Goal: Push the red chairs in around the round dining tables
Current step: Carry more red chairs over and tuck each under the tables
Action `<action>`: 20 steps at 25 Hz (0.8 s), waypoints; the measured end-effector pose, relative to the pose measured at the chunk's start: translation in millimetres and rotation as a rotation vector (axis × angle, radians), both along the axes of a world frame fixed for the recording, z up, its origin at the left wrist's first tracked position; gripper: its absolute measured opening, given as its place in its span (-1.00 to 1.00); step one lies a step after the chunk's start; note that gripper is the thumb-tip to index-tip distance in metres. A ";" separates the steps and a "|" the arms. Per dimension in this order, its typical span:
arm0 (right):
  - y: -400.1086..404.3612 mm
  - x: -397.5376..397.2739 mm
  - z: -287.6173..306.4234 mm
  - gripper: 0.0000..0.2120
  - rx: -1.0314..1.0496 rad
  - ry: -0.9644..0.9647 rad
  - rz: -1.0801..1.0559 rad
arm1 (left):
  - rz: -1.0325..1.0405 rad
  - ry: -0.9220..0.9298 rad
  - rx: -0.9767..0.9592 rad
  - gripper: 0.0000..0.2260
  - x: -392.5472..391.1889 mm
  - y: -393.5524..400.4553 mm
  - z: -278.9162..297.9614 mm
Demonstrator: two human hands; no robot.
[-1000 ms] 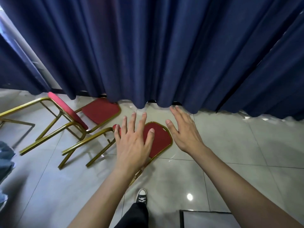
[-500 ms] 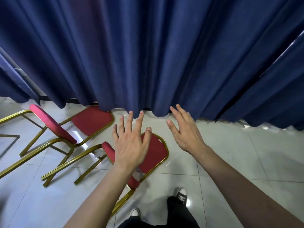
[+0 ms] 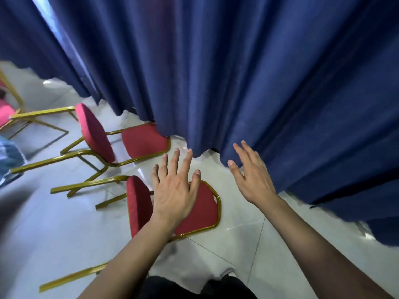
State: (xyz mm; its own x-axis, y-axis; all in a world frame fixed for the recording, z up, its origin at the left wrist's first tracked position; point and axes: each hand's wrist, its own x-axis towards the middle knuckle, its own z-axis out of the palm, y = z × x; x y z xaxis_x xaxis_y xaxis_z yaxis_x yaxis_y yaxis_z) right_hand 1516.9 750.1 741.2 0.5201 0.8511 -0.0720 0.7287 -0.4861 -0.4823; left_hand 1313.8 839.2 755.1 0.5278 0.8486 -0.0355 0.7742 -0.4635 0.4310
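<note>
Both hands are being held out with fingers spread, nothing gripped: the left hand (image 3: 174,190) over the nearer red chair (image 3: 194,210), the right hand (image 3: 252,178) against the blue curtain (image 3: 237,72). A second red chair (image 3: 121,139) is lying tipped on the floor (image 3: 54,234) beyond.

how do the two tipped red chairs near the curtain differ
The near chair lies right below the left hand, which partly hides its backrest; the far chair lies off to the left, fully in view. The far chair's backrest touches the blue curtain; the near chair's lies clear. Both have red pads, gold frames and lie tipped over.
</note>
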 end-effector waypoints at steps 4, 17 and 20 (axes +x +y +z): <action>14.0 39.5 0.4 -0.43 0.026 -0.010 0.239 | 0.180 0.034 -0.011 -0.45 37.5 -32.6 -7.6; 92.0 59.8 -22.6 -0.42 -0.020 -0.037 0.615 | 0.506 0.078 0.005 -0.40 53.5 -4.4 -22.7; 120.9 65.6 -27.0 -0.41 -0.010 -0.063 0.684 | 0.511 0.093 0.010 -0.45 63.0 12.7 -28.2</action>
State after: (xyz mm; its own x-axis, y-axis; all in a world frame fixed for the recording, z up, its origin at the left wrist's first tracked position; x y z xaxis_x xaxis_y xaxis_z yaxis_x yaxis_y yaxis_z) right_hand 1582.5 871.0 714.2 -0.1303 0.9891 -0.0691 0.8999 0.0887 -0.4270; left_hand 1376.9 851.9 726.9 0.0405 0.9978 -0.0532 0.9378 -0.0196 0.3467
